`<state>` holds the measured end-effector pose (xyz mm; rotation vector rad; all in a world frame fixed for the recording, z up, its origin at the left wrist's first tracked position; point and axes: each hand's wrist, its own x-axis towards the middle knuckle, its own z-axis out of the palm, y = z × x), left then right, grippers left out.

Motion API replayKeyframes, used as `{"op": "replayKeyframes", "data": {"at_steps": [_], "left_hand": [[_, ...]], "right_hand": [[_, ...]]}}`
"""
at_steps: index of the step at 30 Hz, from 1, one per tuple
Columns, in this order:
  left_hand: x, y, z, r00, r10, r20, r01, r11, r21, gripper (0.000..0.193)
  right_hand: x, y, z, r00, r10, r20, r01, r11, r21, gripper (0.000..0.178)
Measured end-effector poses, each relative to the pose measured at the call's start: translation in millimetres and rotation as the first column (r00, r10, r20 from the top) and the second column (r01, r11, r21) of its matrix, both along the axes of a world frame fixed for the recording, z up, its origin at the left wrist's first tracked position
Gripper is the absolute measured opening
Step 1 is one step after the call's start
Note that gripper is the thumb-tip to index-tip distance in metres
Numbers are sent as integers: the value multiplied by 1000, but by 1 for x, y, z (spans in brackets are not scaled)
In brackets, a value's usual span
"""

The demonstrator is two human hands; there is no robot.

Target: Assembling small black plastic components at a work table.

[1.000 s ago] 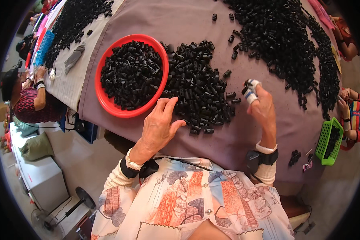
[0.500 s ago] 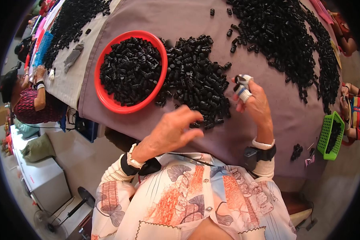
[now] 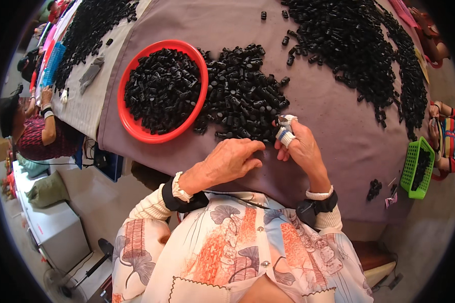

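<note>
My left hand [image 3: 226, 160] is at the near edge of a pile of small black cylindrical plastic parts [image 3: 245, 93], palm down, with thumb and forefinger apart. Nothing shows between them. To its right, my right hand [image 3: 302, 146] is closed, its fingers bent toward the pile's lower right edge. A white finger wrap with blue stripes [image 3: 285, 135] covers a finger of it. Whatever the right hand grips is too small to make out. Left of the pile, a round red basin [image 3: 122, 108] is full of similar black parts.
Larger heaps of black parts [image 3: 349, 50] spread over the grey-brown tablecloth at far right. A green basket [image 3: 412, 169] stands at the right edge, near a small black cluster [image 3: 374, 189]. At left, a person [image 3: 40, 131] works beside a grey cloth [image 3: 91, 74] and a blue basket [image 3: 53, 63].
My right hand has moved left and down, closer to the left hand. My left hand's fingers have drawn in from a wider spread. The view has shifted slightly.
</note>
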<state>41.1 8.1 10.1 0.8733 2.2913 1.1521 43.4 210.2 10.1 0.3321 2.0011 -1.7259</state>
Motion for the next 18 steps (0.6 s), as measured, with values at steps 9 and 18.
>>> {"op": "replayKeyframes", "data": {"at_steps": [9, 18], "left_hand": [[-11, -3, 2, 997, 43, -58, -44, 999, -7, 27], [-11, -9, 8, 997, 81, -17, -81, 997, 15, 25]], "right_hand": [[-52, 20, -6, 942, -15, -337, 119, 949, 291, 12], [-83, 11, -15, 859, 177, -481, 128, 835, 535, 14]]}}
